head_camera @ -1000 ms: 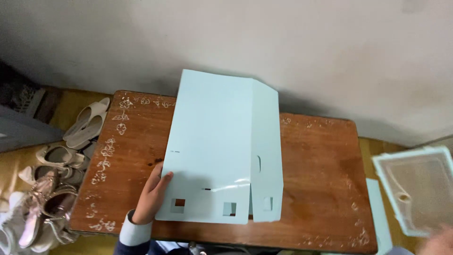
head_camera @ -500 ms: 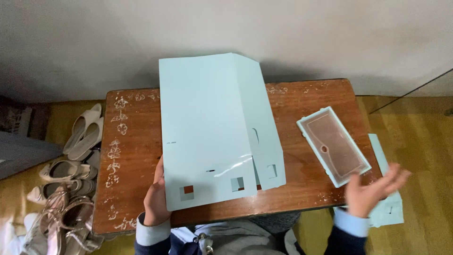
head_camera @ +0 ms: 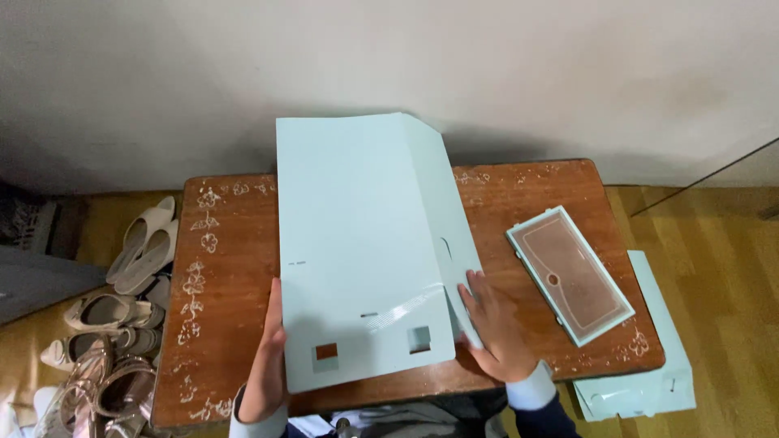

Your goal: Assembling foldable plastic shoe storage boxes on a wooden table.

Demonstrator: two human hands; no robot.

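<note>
1. On the wooden table (head_camera: 560,195), centre: pale blue folded panel sheet (head_camera: 357,243), square cut-outs near its lower edge, narrower side flap creased along the right.
2. Left hand (head_camera: 268,365) gripping the sheet's lower left edge, thumb on top, fingers underneath and hidden; right hand (head_camera: 493,324) spread flat, palm down on the side flap, holding nothing.
3. Step in hand, by judgement: flattening or folding the flap along its crease; next move likely calls for firm pressure along the fold while the left edge is kept steady.
4. Right of the sheet, apart from it: clear-windowed rectangular tray (head_camera: 570,274); on the floor beyond, another pale blue panel (head_camera: 649,389); shoes (head_camera: 122,308) heaped at left.
</note>
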